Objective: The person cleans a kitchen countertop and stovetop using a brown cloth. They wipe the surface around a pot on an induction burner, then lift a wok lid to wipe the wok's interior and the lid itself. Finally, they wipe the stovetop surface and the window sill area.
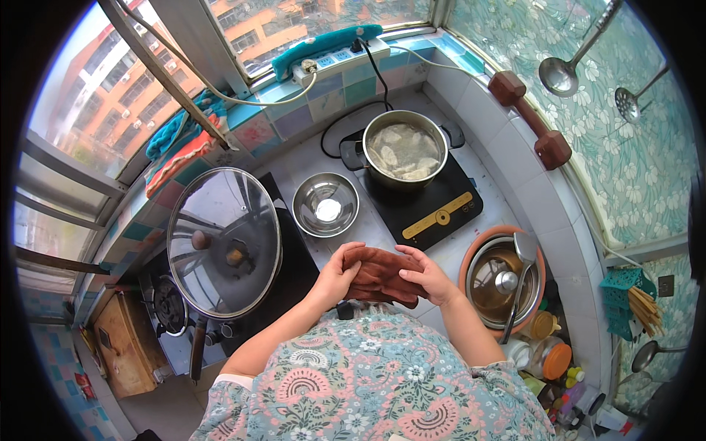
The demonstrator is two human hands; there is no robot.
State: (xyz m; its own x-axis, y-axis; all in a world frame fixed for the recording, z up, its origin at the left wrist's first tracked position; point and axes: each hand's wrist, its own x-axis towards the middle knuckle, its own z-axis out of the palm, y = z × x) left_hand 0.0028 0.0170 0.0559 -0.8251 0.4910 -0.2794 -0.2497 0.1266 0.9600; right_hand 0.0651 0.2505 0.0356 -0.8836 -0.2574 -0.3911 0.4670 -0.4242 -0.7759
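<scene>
A reddish-brown cloth [382, 273], folded and crumpled, is stretched between my two hands in front of my body. My left hand [342, 273] pinches its left side with the thumb on top. On the other side my right hand [428, 278] grips the cloth's edge, fingers behind it. Just beyond the hands stands a shiny steel bowl [326, 205]. Farther back, a two-handled steel pot [407, 147] holds cloudy liquid with pale pieces of food. It rests on a black induction cooker [441, 213].
On the left, a pan under a large glass lid [228, 242] sits on the gas stove, its handle [197, 349] pointing toward me. At right are a lidded pot [504, 275] with a spatula [518, 283] across it and several jars [557, 360]. A power strip [340, 59] with cords lies along the sill.
</scene>
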